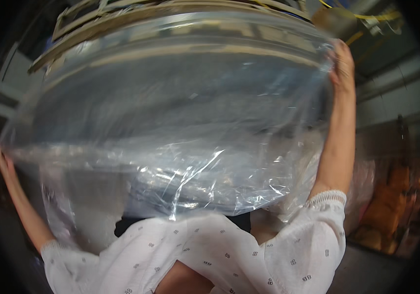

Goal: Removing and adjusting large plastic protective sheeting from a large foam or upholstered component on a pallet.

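Observation:
A large clear plastic bag (170, 117) is stretched wide in front of me and fills most of the view. My left hand (5, 164) grips its left edge at mid height. My right hand (343, 66) is raised high and grips the bag's upper right corner. Both arms are spread far apart, and white patterned sleeves (249, 250) cover my upper arms. The plastic is wrinkled and shiny near its lower edge. A dark grey shape shows blurred through the bag.
Wooden framed panels (121, 14) lie behind the top of the bag. Yellow cables (371, 17) run at the upper right. An orange-brown heap (391, 206) sits at the right by a grey wall (391, 98). Everything behind the plastic is blurred.

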Demonstrator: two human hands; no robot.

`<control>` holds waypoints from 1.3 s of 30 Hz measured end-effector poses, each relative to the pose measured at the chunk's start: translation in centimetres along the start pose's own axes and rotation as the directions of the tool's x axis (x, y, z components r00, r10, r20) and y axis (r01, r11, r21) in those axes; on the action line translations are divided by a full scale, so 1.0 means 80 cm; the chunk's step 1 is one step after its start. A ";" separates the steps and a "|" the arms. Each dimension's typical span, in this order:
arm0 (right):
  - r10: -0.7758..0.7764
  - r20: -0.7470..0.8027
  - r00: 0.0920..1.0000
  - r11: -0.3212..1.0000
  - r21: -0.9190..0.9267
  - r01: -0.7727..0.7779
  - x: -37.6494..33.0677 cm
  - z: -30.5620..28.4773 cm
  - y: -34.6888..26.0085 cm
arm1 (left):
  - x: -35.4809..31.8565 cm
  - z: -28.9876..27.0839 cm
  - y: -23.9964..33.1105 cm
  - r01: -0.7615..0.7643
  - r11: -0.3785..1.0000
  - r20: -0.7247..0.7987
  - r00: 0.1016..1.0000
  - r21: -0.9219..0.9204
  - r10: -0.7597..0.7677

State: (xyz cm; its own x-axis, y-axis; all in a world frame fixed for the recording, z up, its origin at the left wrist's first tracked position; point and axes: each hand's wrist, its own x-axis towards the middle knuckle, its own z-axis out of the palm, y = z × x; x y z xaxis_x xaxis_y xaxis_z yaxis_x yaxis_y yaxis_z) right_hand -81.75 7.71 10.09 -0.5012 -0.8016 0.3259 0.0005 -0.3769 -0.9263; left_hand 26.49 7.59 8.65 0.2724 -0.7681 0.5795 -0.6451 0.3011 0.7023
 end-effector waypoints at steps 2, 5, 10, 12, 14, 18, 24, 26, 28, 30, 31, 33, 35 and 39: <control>-0.185 -0.041 0.982 0.779 -0.615 0.121 0.010 -0.034 0.020 | 0.032 0.110 0.010 0.435 0.734 -0.041 0.847 -0.521 -0.531; -0.277 -0.043 0.960 0.554 -0.824 0.123 -0.003 -0.098 0.120 | 0.009 0.268 -0.033 0.042 0.672 -0.093 0.995 0.739 0.040; -0.178 0.008 0.984 0.607 -0.786 0.116 -0.006 -0.130 0.122 | 0.008 0.352 0.018 0.187 0.971 -0.122 0.971 -0.147 -0.205; -0.245 0.041 0.969 0.605 -0.774 0.185 0.001 -0.116 0.130 | 0.014 0.357 0.023 0.201 0.972 -0.121 0.969 -0.120 -0.215; -0.204 0.046 0.978 0.583 -0.797 0.159 0.012 -0.118 0.133 | 0.023 0.368 0.027 0.214 0.971 -0.105 0.969 -0.107 -0.225; -0.189 0.028 0.982 0.492 -0.862 0.119 0.037 -0.133 0.142 | 0.040 0.391 0.025 0.265 0.950 -0.064 0.958 -0.162 -0.279; -0.175 -0.056 0.983 0.482 -0.875 0.035 0.056 -0.123 0.141 | 0.052 0.398 0.005 0.162 0.986 -0.103 0.981 -0.045 -0.166; -0.166 -0.083 0.983 0.475 -0.880 0.005 0.050 -0.103 0.137 | 0.058 0.392 -0.010 0.188 0.982 -0.126 0.975 0.020 -0.184; -0.157 -0.102 0.982 0.470 -0.882 -0.017 0.052 -0.097 0.132 | 0.062 0.396 -0.021 0.218 0.972 -0.158 0.967 0.089 -0.202; -0.309 -0.061 0.949 0.336 -0.941 0.049 0.052 -0.120 0.129 | 0.067 0.408 -0.021 0.200 0.964 -0.215 0.963 0.177 -0.161; -0.295 -0.058 0.954 0.345 -0.937 0.049 0.049 -0.118 0.127 | 0.067 0.406 -0.022 0.183 0.967 -0.255 0.958 0.180 -0.134; -0.296 -0.070 0.953 0.305 -0.952 0.025 0.050 -0.109 0.128 | 0.063 0.399 -0.033 0.182 0.964 -0.298 0.947 0.195 -0.118; -0.351 -0.055 0.935 0.238 -0.971 0.033 0.048 -0.112 0.127 | 0.056 0.400 -0.018 0.227 0.961 -0.335 0.928 0.156 -0.165; -0.353 -0.101 0.930 0.369 -0.929 0.039 0.056 -0.131 0.128 | 0.053 0.388 -0.024 0.310 0.934 -0.380 0.854 -0.180 -0.356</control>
State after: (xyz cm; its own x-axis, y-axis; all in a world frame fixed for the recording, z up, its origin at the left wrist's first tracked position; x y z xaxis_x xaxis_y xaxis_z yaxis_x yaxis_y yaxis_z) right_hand -93.03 5.13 0.11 -0.5538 -0.5657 0.6110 -0.8230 0.2605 -0.5048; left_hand 6.73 -13.74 -3.06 0.7336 -0.5483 0.4015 -0.3896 0.1447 0.9096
